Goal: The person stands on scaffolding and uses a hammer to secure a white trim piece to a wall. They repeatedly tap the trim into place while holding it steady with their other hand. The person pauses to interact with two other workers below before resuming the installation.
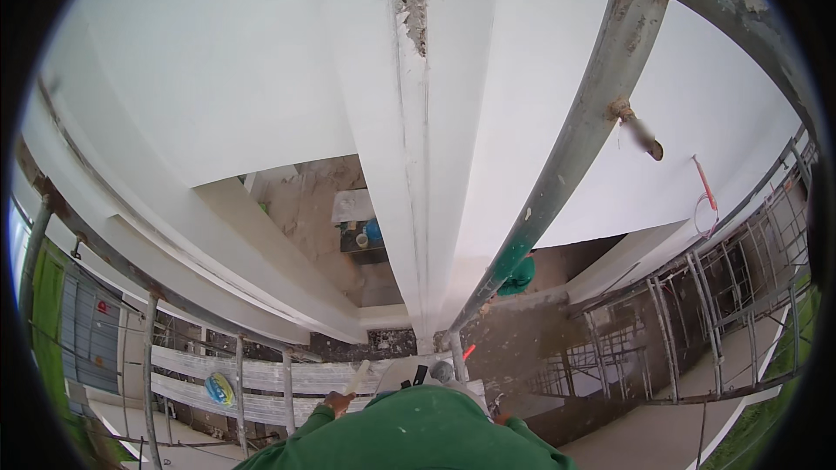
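Note:
My left hand [338,402] is low in the picture, beside my green-sleeved body. Its fingers are closed around a pale, flat, stick-like piece [355,377] that points up and away; its exact kind is too small to tell. At the other side of my body, only a bit of my right hand [502,419] shows, near a scaffold post [458,357]. Its fingers are hidden by my sleeve and body. Just ahead of my chest lie a small black object [420,374] and a round grey one [442,372].
Scaffold planks [261,379] carry a blue-and-yellow oval item [219,389]. A thick scaffold tube [566,157] slants across the right. Ahead rises a white column [418,165] with a rough groove. Far below are a green-covered person [517,277] and a dark table [366,254].

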Demonstrator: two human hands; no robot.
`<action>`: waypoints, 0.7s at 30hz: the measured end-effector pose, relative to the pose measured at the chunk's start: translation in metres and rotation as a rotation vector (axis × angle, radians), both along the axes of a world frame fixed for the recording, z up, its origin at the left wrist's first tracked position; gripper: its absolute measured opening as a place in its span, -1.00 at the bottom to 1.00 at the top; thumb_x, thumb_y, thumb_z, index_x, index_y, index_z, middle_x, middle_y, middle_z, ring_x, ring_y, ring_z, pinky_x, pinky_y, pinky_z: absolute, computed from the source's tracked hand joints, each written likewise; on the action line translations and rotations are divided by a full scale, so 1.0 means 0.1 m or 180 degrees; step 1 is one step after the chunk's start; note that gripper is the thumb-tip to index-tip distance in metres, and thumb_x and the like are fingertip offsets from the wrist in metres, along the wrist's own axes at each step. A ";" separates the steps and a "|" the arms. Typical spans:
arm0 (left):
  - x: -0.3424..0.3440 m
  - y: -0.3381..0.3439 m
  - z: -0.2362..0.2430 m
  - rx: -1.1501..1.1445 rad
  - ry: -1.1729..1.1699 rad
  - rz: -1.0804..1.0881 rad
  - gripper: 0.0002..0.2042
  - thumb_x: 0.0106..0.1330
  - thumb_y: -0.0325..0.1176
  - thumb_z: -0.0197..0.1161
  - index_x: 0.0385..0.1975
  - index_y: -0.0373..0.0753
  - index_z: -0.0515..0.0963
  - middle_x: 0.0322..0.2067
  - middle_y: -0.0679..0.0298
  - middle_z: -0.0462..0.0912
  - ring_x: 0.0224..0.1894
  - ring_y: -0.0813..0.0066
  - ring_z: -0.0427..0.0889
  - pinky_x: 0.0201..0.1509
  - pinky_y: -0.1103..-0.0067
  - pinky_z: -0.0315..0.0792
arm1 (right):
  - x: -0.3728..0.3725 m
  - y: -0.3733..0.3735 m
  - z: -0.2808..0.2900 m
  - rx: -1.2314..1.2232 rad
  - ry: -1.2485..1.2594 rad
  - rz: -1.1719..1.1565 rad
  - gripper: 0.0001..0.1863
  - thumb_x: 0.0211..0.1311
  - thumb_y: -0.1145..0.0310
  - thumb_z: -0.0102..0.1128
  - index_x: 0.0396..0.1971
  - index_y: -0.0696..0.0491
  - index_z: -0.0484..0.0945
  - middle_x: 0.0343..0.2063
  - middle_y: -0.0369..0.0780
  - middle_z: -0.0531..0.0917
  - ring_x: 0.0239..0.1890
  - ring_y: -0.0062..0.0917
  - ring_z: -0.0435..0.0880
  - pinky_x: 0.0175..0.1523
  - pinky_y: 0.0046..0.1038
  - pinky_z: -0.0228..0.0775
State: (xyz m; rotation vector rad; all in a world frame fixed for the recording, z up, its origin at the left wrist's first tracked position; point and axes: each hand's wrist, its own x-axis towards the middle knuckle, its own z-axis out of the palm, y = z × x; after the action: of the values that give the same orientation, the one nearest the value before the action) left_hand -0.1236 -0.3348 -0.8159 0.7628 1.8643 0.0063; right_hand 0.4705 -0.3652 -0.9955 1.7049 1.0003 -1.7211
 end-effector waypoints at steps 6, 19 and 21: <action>0.21 0.36 -0.33 0.0235 -0.0382 0.0433 -0.40 0.26 0.19 0.36 -0.60 -0.38 0.59 -0.65 0.13 0.60 -0.63 0.32 0.59 -0.47 0.30 0.51 | 0.25 0.13 -0.26 -0.0066 0.0151 0.0454 -0.44 0.31 -0.10 0.03 0.04 0.04 0.62 0.05 0.01 0.60 0.02 -0.06 0.61 0.09 -0.06 0.43; 0.14 0.55 -0.31 -0.0296 -0.0019 0.0343 -0.48 0.31 0.13 0.34 -0.58 -0.28 0.55 -0.63 0.25 0.55 -0.60 0.43 0.53 -0.45 0.37 0.48 | 0.08 0.67 -0.17 0.1039 -0.0396 0.0599 -0.30 0.15 -0.22 0.16 0.05 0.07 0.65 0.12 0.07 0.61 0.18 -0.04 0.60 0.21 -0.14 0.43; 0.15 0.52 -0.32 -0.0265 0.0140 0.0239 -0.46 0.32 0.13 0.33 -0.62 -0.28 0.54 -0.63 0.23 0.57 -0.59 0.41 0.53 -0.45 0.35 0.46 | -0.01 0.75 0.18 0.0908 -0.0536 0.0705 -0.34 0.29 -0.21 0.05 0.09 0.04 0.63 0.14 0.00 0.62 0.14 -0.06 0.63 0.18 -0.12 0.45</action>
State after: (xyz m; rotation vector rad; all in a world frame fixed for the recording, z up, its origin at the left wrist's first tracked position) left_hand -0.1081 -0.2824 -0.8479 0.6399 1.9219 -0.0405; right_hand 0.4692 -0.2900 -0.9780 1.7979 1.3491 -1.3215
